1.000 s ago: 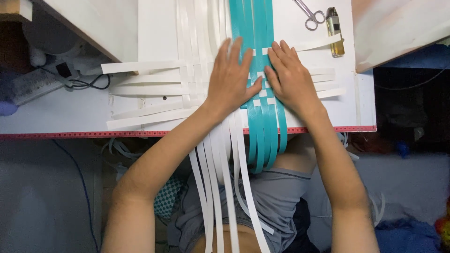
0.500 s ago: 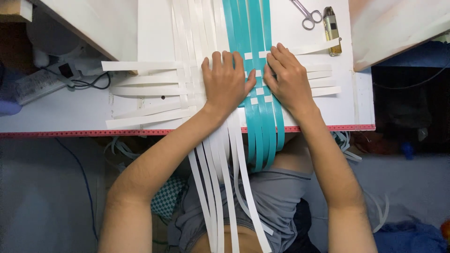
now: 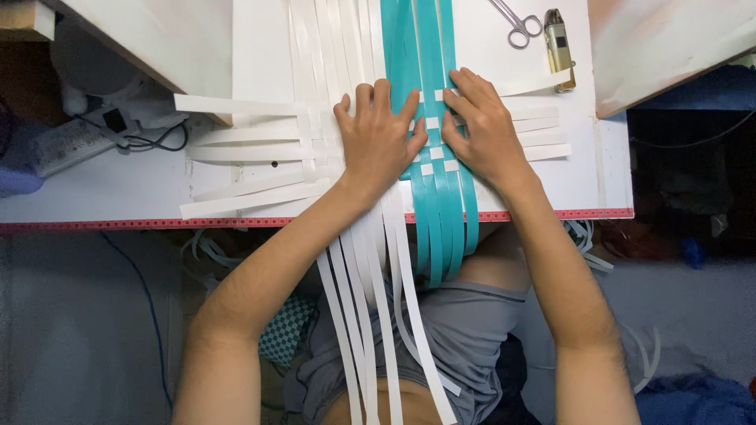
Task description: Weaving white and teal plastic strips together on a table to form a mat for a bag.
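- Two hands flat on a weave of strips on the white table (image 3: 236, 47); left hand (image 3: 378, 142) lies on the white strips (image 3: 315, 47) at their border with the teal strips (image 3: 417, 47), right hand (image 3: 484, 134) on the teal ones; the weave sits mid-table, its loose ends hanging over the near edge onto the lap
- Fingers of both hands spread and pressed down, palms flat; nothing pinched or gripped
- Since a second ago both hands have slid a little away from the body along the strips; the left hand was angled across the seam, now squarer, its thumb touching teal
- Small white squares (image 3: 431, 153) show between the thumbs where crosswise white strips (image 3: 236, 142) pass over teal; the woven patch seems more exposed than before
- Judged from this: the hands are smoothing and tightening the crossings, not threading a new strip
- Scissors (image 3: 516, 24) and a small brass-coloured object (image 3: 557, 43) lie at the far right, untouched; power strip (image 3: 75, 142) and cable at left, well apart
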